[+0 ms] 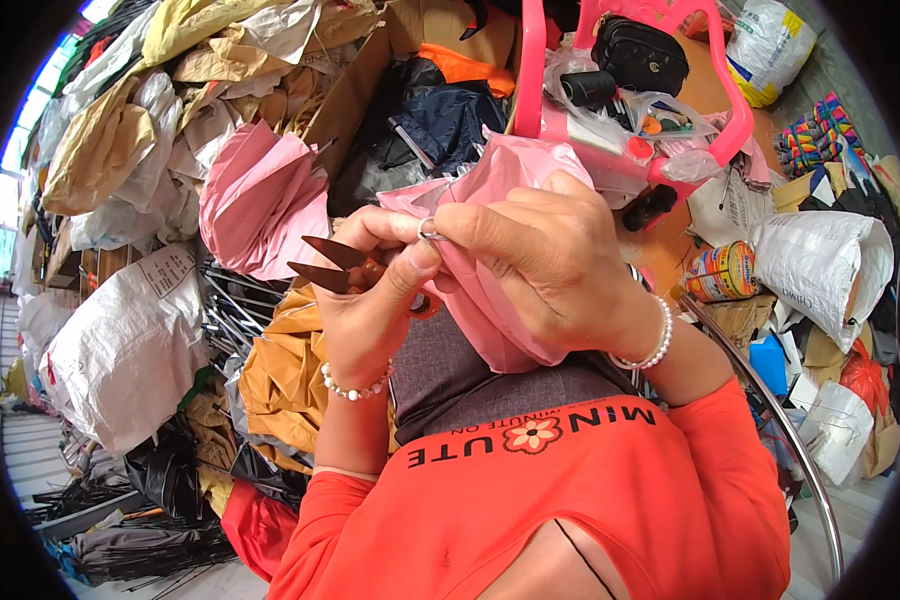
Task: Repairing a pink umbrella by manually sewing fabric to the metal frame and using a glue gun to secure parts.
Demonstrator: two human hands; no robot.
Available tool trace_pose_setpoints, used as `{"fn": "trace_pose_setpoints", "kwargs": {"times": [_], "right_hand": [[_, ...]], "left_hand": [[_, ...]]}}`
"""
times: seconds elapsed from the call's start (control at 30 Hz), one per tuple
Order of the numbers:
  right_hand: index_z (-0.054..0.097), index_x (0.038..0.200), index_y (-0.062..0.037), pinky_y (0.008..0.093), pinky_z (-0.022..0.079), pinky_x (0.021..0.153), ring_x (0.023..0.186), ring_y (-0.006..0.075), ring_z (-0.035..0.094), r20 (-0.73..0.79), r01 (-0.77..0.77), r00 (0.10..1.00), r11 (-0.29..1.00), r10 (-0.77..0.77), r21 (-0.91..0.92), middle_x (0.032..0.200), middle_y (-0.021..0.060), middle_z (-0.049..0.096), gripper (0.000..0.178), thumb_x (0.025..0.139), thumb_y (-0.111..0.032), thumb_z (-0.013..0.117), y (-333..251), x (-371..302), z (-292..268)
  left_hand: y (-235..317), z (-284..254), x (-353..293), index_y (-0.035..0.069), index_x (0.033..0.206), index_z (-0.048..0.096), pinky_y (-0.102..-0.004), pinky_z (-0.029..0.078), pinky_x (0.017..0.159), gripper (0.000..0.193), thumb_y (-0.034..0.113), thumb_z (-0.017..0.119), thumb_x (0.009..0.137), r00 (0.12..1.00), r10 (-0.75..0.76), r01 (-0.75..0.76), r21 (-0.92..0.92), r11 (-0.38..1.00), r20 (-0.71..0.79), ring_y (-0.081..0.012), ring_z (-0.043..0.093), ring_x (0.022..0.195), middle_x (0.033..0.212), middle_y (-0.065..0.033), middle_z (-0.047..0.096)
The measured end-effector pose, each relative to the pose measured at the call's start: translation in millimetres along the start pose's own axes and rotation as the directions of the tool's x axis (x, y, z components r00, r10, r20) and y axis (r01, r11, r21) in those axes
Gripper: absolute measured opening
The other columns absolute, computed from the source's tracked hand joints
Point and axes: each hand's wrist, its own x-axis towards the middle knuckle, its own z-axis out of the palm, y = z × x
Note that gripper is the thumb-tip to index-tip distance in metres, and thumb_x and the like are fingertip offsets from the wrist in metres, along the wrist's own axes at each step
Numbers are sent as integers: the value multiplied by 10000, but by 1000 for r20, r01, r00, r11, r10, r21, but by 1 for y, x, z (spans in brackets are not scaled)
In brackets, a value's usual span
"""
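Observation:
Above my lap, both hands meet at a piece of pink cloth (pixel 490 318), which looks like an umbrella canopy. My left hand (pixel 368 310) is closed around a pair of scissors (pixel 342 268); their dark, rusty blades stick out to the left, parted. The thumb and forefinger of that hand also pinch close to a small metallic ring-like piece (pixel 429 229). From the other side, my right hand (pixel 560 255) is closed, pinching the pink cloth beside that small piece. Its remaining fingers are curled, and part of the cloth hangs beneath them.
Another pink folded canopy (pixel 262 205) lies at left, above thin metal rods (pixel 238 310) and mustard cloth (pixel 285 375). Ahead are a cardboard box (pixel 355 100) of dark cloth and a pink plastic chair (pixel 532 75) carrying a black pouch (pixel 640 55). White sacks (pixel 135 345) stand around.

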Motion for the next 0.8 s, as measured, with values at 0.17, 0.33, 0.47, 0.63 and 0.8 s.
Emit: {"fn": "trace_pose_setpoints", "kwargs": {"times": [0.17,0.33,0.47,0.63,0.8], "right_hand": [[701,1137,-110,387,382,619,624,246,586,120,105,988,990,-94,-91,681,41,598,326,825,-34,643,5,10,-21],[691,1124,-111,387,385,634,642,245,569,136,94,986,996,-91,-13,708,32,592,268,862,-70,651,6,17,-31],[666,1114,-88,378,386,644,668,246,561,130,-41,991,981,17,189,787,27,617,219,896,-101,656,5,22,-36],[628,1082,-70,374,373,644,683,244,547,55,98,992,978,-110,187,855,21,630,193,898,-105,672,-4,34,-15],[619,1034,-82,375,350,644,687,235,538,101,157,982,986,-162,52,836,16,627,168,886,-110,693,-5,36,-6]], "left_hand": [[5,-1,-1,-15,1098,617,-203,516,596,186,47,709,949,997,-73,72,111,991,13,-116,687,720,940,-88,706],[-2,0,2,-9,1090,620,-176,459,567,182,53,715,949,999,-27,25,77,997,28,-69,646,736,921,-47,700],[2,3,2,-13,1072,636,-179,472,601,165,55,720,946,999,-22,21,-21,1000,-38,-53,625,772,935,-27,695],[8,4,-1,-24,1078,660,-198,503,657,176,55,731,937,996,-81,80,-25,996,-28,-63,632,807,969,-32,697],[7,-1,-3,-38,1097,671,-212,514,664,205,39,743,921,1000,-15,15,-42,999,13,-84,656,810,951,-45,711]]}}
